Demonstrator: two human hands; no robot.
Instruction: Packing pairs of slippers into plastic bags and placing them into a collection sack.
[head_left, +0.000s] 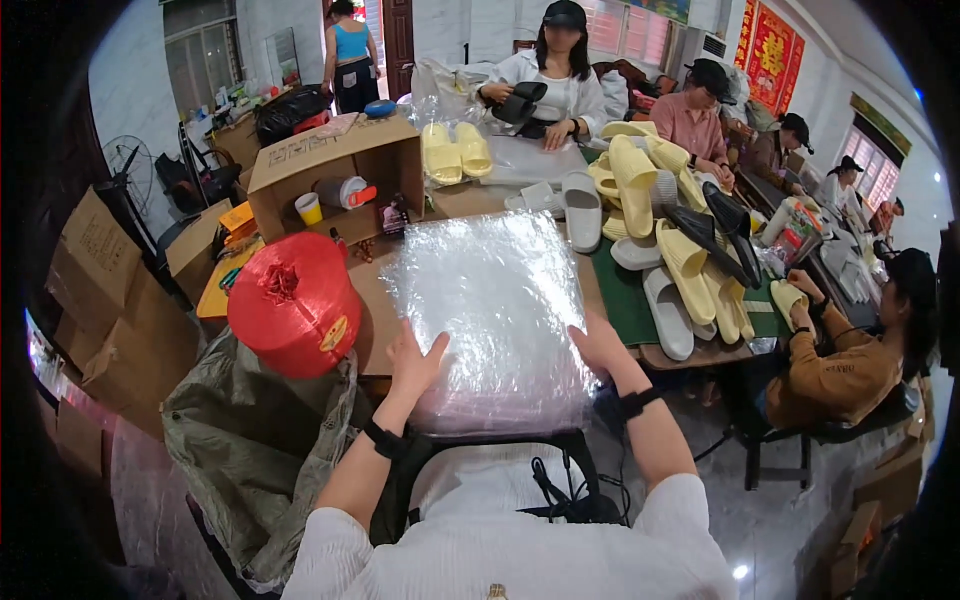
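A thick stack of clear plastic bags (490, 310) lies on the brown table (372, 300) in front of me, shiny and wrinkled. My left hand (414, 364) rests flat on its near left corner with fingers spread. My right hand (600, 345) lies on its near right edge, fingers pressing the plastic. Neither hand grips anything. Both wrists wear black bands.
A big red spool of twine (294, 302) stands left of the stack, above a grey-green sack (250, 450). An open cardboard box (335, 175) sits behind. Yellow, white and black slippers (680, 260) cover the green mat to the right. Several seated people work around the table.
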